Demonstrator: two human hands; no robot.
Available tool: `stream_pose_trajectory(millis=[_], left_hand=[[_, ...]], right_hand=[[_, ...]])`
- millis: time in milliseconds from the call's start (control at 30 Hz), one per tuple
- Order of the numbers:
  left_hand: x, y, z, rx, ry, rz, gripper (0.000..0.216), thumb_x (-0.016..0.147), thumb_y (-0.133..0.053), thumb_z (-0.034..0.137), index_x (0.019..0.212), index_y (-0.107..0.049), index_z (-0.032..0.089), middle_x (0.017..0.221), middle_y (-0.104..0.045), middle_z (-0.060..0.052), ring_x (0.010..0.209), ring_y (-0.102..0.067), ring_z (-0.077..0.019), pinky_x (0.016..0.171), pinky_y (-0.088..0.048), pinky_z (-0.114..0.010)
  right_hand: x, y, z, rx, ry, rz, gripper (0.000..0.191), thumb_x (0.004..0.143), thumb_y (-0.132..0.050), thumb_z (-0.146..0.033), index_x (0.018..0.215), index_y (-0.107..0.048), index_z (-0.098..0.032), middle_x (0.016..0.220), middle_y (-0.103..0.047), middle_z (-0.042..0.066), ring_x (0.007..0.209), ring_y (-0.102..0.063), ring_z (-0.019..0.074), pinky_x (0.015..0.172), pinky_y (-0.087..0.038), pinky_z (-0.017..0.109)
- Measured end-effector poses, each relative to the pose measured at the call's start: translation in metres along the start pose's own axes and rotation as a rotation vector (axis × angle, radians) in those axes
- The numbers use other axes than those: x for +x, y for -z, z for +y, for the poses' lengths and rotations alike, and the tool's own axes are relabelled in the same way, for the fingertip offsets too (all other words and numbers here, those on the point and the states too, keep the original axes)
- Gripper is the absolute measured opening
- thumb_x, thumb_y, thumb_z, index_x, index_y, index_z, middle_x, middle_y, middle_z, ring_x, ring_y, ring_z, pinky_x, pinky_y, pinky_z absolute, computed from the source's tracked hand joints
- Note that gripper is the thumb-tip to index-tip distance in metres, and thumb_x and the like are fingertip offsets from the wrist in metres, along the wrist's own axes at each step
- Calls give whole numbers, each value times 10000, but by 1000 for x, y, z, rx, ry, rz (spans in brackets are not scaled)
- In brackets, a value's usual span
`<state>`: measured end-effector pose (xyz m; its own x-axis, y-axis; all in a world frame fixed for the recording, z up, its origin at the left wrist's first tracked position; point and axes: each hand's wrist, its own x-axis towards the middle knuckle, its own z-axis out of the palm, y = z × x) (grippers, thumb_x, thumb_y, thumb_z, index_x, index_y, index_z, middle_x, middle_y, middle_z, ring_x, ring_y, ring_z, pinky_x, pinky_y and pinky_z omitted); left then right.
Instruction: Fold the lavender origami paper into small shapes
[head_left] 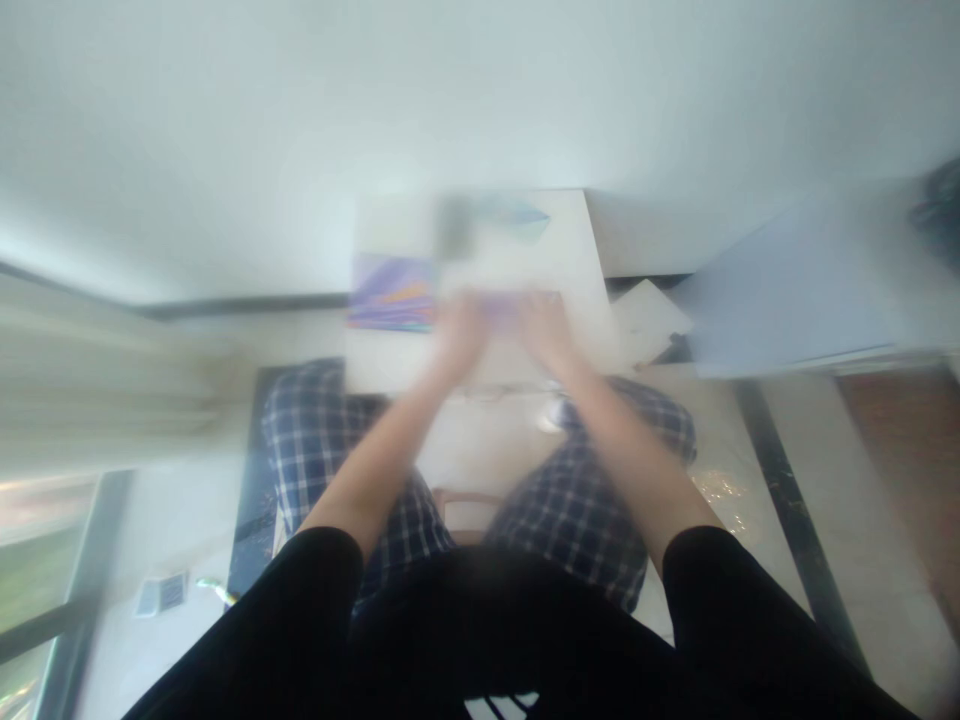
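Both my hands are over a small white table, at the two ends of a purple strip-like thing (502, 310), which may be paper. My left hand (461, 328) covers its left end and my right hand (547, 325) its right end. Blur smears the fingers, so their grip does not show. Just left of my left hand lies a flat purple sheet (391, 293) with orange and blue streaks. Farther back on the table are a pale blue, pointed thing (529, 220) and a blurred grey-green object (454, 228).
The white table (592, 350) stands against a pale wall, close to my knees in checked trousers (577, 520). To the right is a large pale panel (787, 290) beside a white angular piece (646, 320). A small printed card (161, 594) lies at lower left.
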<state>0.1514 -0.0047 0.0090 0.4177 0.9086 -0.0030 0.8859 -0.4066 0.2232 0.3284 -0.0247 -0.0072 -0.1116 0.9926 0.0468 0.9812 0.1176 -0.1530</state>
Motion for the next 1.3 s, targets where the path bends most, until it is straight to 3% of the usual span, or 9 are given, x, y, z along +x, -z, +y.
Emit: stream_pose_trajectory(millis=[300,533,900,1300], left_hand=[[19,8,-13,61,23,-33,393,971,-317,150,1209,-619,68,1282,-629,-215,1228,-570,-321,1063,-419,-445],[29,4,-32,-53,-262,-102,485,1000,-314,225,1447,-481,138,1486,-512,-162,1373,-465,-291,1158,-335,-436],[35,22,-21,-2,-207,-164,382,1005,-333,220,1283,-586,154,1255,-633,-160,1157,-603,-286,968,-486,-403],[31,18,-21,54,-201,-154,405,1029,-282,217,1333,-541,148,1358,-577,-186,1249,-551,-282,969,-522,-398]], right_hand=[[12,5,-1,-29,62,4,488,977,-393,-239,1441,-522,-157,1502,-517,181,1348,-492,363,1208,-213,623],[19,9,-11,-7,78,15,460,949,-456,-242,1387,-568,-157,1421,-576,196,1203,-538,365,1079,-354,557],[20,17,-14,-72,105,20,434,956,-455,-253,1367,-576,-185,1365,-606,185,1147,-552,352,1028,-355,542],[14,16,1,-34,123,29,471,940,-446,-201,1397,-557,-179,1402,-589,167,1241,-528,331,1172,-263,574]])
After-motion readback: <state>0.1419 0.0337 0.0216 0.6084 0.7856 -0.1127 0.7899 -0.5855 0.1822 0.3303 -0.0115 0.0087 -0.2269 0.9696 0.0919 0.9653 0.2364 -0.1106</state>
